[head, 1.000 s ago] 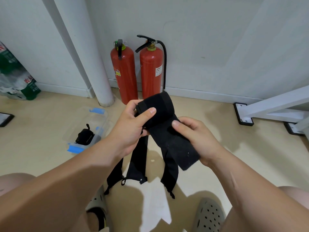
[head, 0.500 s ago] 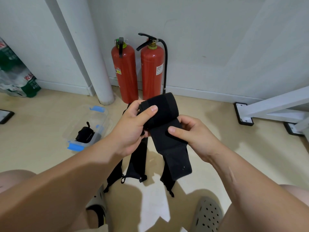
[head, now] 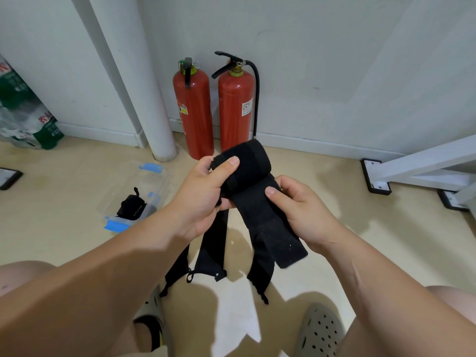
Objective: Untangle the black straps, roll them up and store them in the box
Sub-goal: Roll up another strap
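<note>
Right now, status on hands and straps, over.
Left hand grips strap roll. Right hand pinches its loose tail. More straps hang below. One rolled strap in plastic box.

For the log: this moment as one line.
phase: rolling | left hand grips strap roll | right hand pinches loose tail | box holds rolled strap

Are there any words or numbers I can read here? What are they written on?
Nothing can be read for sure.
Sticker on the left fire extinguisher: too small to read.
White label on the right fire extinguisher: too blurred to read.
Red characters on the green and white package: blurred.
</note>
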